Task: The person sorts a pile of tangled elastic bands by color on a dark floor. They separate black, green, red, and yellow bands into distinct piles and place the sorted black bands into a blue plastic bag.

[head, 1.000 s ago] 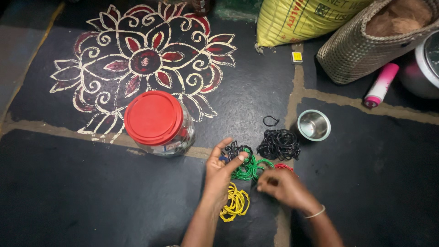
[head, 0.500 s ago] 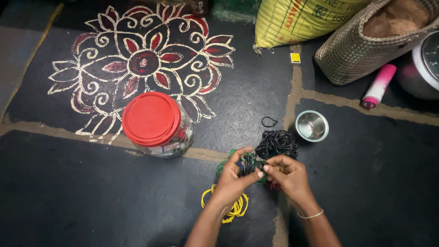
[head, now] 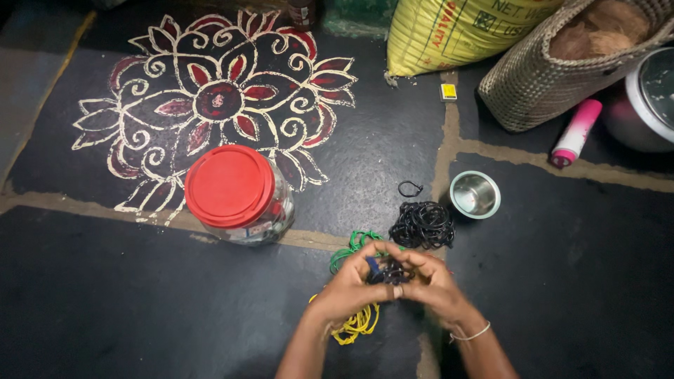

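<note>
My left hand (head: pixel 349 288) and my right hand (head: pixel 437 289) meet over the dark floor, both closed on a small bunch of dark bands (head: pixel 387 270) held between the fingertips. Green bands (head: pixel 351 247) lie just beyond my left hand. Yellow bands (head: pixel 358 323) lie partly under my left wrist. A pile of black bands (head: pixel 422 225) sits just beyond the hands, with one loose black band (head: pixel 410 188) farther off.
A clear jar with a red lid (head: pixel 232 189) stands to the left. A small steel bowl (head: pixel 475 194) is at the right. A yellow sack (head: pixel 449 28), woven basket (head: pixel 554 70), pink bottle (head: pixel 576 132) and metal pot (head: pixel 649 98) line the top right. A floor drawing (head: pixel 210 98) lies at top left.
My hands have come together and drawn back toward me, lifting the dark bunch off the floor. The green bands now show beyond my left hand; the red bands are hidden.
</note>
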